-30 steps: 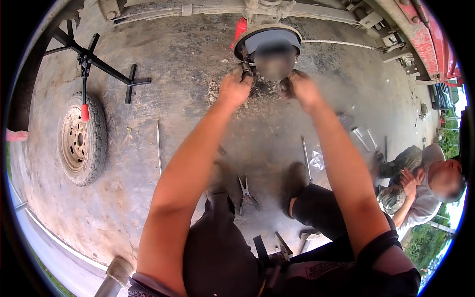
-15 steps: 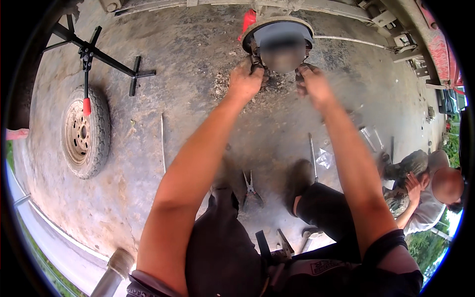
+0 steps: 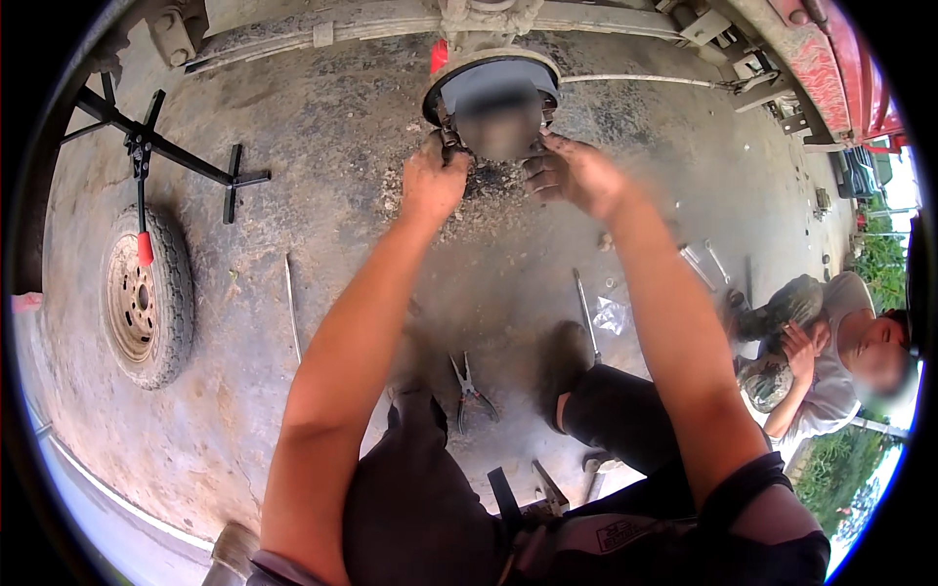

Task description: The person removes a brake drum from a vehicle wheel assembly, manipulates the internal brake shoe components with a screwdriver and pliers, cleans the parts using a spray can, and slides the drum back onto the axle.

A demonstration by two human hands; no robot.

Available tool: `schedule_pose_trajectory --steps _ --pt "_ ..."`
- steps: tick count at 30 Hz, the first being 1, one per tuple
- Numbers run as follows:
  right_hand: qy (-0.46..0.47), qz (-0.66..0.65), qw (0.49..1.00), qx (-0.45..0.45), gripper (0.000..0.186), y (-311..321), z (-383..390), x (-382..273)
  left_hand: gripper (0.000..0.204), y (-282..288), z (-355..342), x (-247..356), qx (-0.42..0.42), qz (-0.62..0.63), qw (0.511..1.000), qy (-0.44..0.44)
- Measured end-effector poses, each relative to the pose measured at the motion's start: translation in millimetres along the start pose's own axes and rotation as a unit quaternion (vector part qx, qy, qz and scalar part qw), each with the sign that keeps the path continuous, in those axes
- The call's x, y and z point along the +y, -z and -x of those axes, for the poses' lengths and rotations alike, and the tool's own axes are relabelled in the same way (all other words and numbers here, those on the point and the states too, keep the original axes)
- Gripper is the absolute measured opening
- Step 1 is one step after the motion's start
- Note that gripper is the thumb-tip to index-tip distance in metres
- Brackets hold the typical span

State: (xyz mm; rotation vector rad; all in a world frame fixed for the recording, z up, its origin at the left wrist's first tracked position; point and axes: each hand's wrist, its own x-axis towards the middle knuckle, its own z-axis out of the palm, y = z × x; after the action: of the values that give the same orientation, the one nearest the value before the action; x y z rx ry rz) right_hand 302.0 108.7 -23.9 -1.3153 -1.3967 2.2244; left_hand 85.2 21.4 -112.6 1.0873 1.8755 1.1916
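Note:
A round brake assembly [image 3: 555, 80] with a pale backing plate hangs under the vehicle at the top centre; its middle is blurred. At its lower left, my left hand [image 3: 435, 184] is closed, fingers wrapped round the dark end of a brake shoe [image 3: 449, 137]. On the opposite side, my right hand [image 3: 578, 176] reaches up to the other brake shoe [image 3: 549, 109], one digit against its edge and the remaining fingers bent below. What lies inside that grip is partly hidden. Long-nose pliers [image 3: 469, 393] lie on the floor between my legs.
A wheel with tyre [image 3: 147, 303] and a black stand [image 3: 181, 161] with a red-tipped handle are at left. Right of my legs lie a screwdriver [image 3: 586, 313], a clear plastic bag [image 3: 613, 315] and wrenches [image 3: 716, 262]. A person [image 3: 821, 342] sits at far right. Debris [image 3: 493, 186] litters the floor.
The whole view has shifted, so the brake assembly and both hands appear further left. My right hand's fingers have loosened and spread somewhat; my left hand keeps its grip.

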Motion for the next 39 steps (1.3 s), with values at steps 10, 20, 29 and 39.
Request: schedule_pose_trajectory --steps 10,20,29,39 --pt "0.011 -0.037 0.999 -0.038 0.088 5 3 0 0.047 3 50 -4 -0.151 0.317 0.925 0.142" --pt "0.017 0.134 0.986 0.102 0.104 -47 29 -29 0.070 5 31 14 -0.245 0.498 0.815 0.168" --pt "0.089 0.062 0.975 0.196 0.096 -45 9 0 0.063 0 32 34 -0.152 0.458 0.841 0.245" --pt "0.081 -0.071 0.987 0.118 0.106 -37 -19 27 0.054 1 40 67 -0.065 0.428 0.875 0.219"
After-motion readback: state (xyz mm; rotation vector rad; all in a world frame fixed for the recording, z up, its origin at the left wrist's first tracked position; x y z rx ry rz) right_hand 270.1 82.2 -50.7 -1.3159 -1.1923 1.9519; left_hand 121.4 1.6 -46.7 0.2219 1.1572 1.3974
